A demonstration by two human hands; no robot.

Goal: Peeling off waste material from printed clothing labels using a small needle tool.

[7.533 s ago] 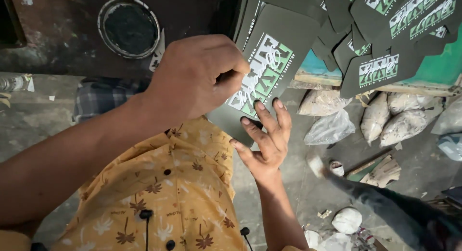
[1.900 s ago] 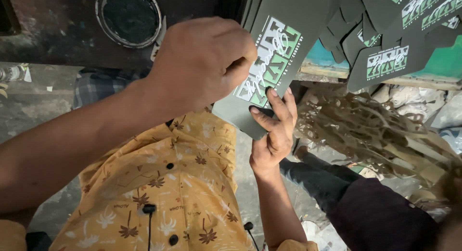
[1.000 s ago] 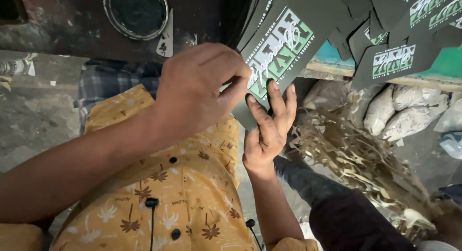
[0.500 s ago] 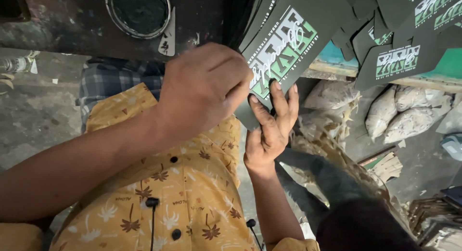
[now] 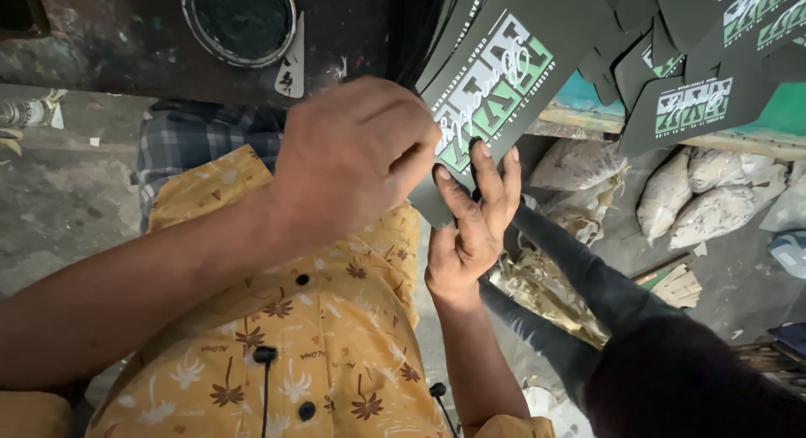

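My left hand [image 5: 353, 153] reaches in from the lower left and pinches the near edge of a dark printed card [image 5: 504, 69] with a green and white design. It is the top card of a fanned stack of such cards. My right hand [image 5: 470, 228] is just below it, back toward me. Its fingers are stretched out flat against the card's lower corner. The thumb stays at the side and does not grip.
A round tin of dark ink [image 5: 239, 18] and a small scraper [image 5: 290, 65] sit on the stained bench at the top. More printed cards [image 5: 697, 102] lie on a green-edged surface. Filled plastic bags [image 5: 672, 195] rest below. Another person's dark sleeve [image 5: 604, 295] crosses the lower right.
Both my hands have stayed on the same card. The other person's dark-sleeved arm has swung in closer at the lower right, below my right hand.
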